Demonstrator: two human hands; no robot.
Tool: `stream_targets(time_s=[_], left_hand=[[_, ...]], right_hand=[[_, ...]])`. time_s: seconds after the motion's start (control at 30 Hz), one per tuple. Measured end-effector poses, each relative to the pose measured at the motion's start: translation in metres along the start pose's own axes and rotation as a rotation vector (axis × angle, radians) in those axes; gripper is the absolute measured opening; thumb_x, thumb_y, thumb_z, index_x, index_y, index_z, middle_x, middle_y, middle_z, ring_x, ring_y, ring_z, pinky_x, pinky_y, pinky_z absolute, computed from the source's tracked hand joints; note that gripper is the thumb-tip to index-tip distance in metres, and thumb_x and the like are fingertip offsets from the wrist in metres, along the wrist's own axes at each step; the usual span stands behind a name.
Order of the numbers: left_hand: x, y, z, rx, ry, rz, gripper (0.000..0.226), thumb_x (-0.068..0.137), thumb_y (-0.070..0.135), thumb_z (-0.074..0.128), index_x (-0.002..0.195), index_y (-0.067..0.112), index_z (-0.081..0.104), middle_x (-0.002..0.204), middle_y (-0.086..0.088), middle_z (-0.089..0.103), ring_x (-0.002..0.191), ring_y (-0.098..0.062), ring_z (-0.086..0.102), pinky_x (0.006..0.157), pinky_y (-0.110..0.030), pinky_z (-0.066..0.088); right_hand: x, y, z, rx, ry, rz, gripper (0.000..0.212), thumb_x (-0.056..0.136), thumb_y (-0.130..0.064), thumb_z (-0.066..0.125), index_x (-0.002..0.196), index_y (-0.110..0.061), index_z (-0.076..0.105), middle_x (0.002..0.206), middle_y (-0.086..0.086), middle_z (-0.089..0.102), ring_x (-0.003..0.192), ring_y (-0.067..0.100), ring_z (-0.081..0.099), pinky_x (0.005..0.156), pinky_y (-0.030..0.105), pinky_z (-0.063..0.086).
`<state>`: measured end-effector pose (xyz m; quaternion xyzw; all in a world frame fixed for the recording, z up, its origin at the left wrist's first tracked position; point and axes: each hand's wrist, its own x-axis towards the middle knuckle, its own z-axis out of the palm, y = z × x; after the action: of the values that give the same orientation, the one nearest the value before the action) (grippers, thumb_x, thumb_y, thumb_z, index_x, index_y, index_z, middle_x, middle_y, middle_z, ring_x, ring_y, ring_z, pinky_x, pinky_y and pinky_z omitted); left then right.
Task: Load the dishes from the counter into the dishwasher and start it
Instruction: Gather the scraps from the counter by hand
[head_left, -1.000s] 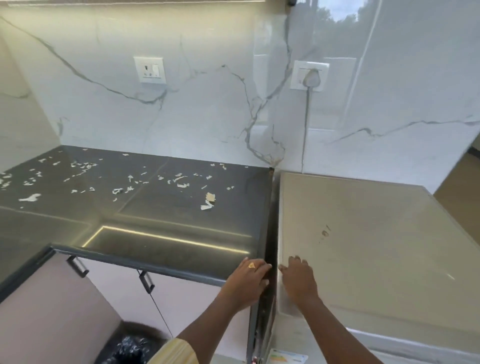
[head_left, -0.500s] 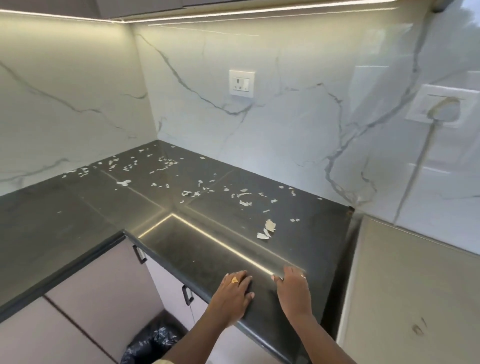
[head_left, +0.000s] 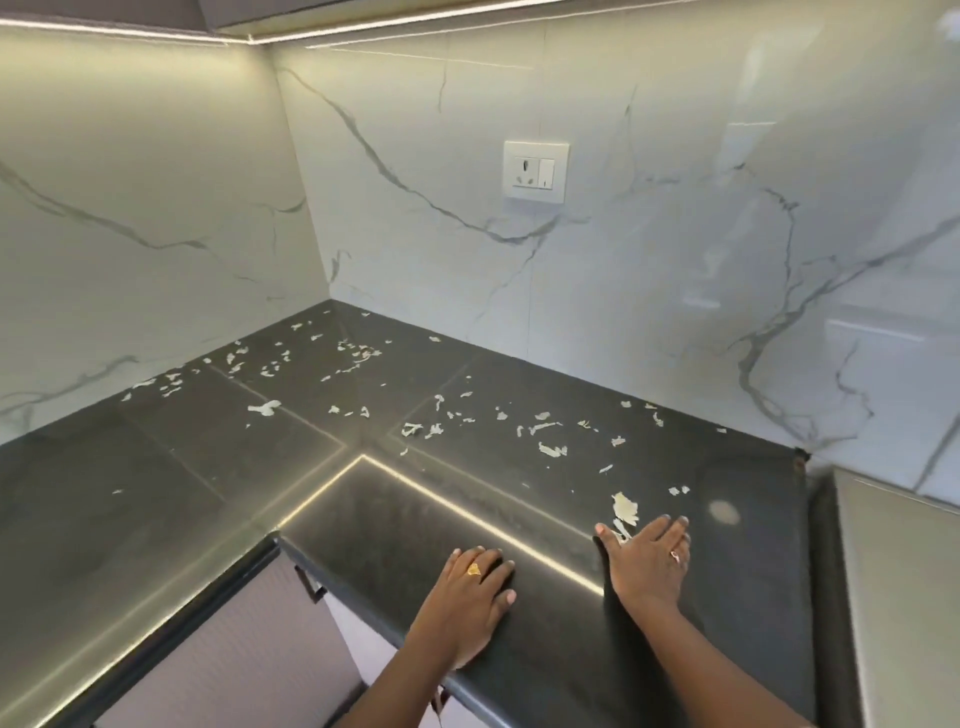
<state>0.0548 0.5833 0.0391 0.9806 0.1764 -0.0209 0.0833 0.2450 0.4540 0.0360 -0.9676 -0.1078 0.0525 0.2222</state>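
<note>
Left hand (head_left: 466, 603), right hand (head_left: 647, 564) flat on counter (head_left: 208, 467)

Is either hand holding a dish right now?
No, the left hand and right hand both rest flat on the black countertop.

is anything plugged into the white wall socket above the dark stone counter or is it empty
Empty: the white wall socket shows bare pin holes, with no plug or cable in it.

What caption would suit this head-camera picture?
Left hand and right hand rest flat on a dark counter strewn with pale scraps, below a wall socket.
</note>
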Motion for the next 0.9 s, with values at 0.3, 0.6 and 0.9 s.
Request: stream_targets(time_s=[0.3,0.6,0.9], left_hand=[[0.051,-0.058,-0.008,0.198,-0.01,0.122,0.066,0.082,0.07,-0.004,0.142,0.05,0.013,0.155,0.012,0.017,0.145,-0.029,0.007,0.088,-0.054,-0.042],[0.124,-0.075,-0.011,0.259,-0.075,0.152,0.049,0.094,0.061,0.013,0.126,0.046,0.047,0.122,0.011,0.062,0.114,-0.026,0.06,0.101,-0.066,0.002],[0.182,-0.074,-0.024,0.229,-0.103,0.087,0.072,0.093,0.063,0.008,0.123,0.023,0.06,0.124,0.005,0.06,0.117,-0.023,0.053,0.104,-0.063,-0.001]], right_hand=[[0.04,-0.022,0.013,-0.172,0.042,-0.004,0.088,0.09,-0.062,0.033,0.146,0.004,0.011,0.154,0.02,0.012,0.143,0.031,0.011,0.117,0.041,0.01],[0.094,-0.084,0.038,-0.204,-0.15,-0.311,0.069,0.097,-0.052,0.022,0.149,-0.008,0.009,0.157,0.01,0.004,0.145,0.023,0.003,0.118,0.038,0.003],[0.112,-0.027,0.009,-0.045,0.294,0.069,0.052,0.097,-0.036,0.03,0.132,-0.001,0.048,0.145,0.019,0.038,0.138,0.035,0.028,0.113,0.049,0.018]])
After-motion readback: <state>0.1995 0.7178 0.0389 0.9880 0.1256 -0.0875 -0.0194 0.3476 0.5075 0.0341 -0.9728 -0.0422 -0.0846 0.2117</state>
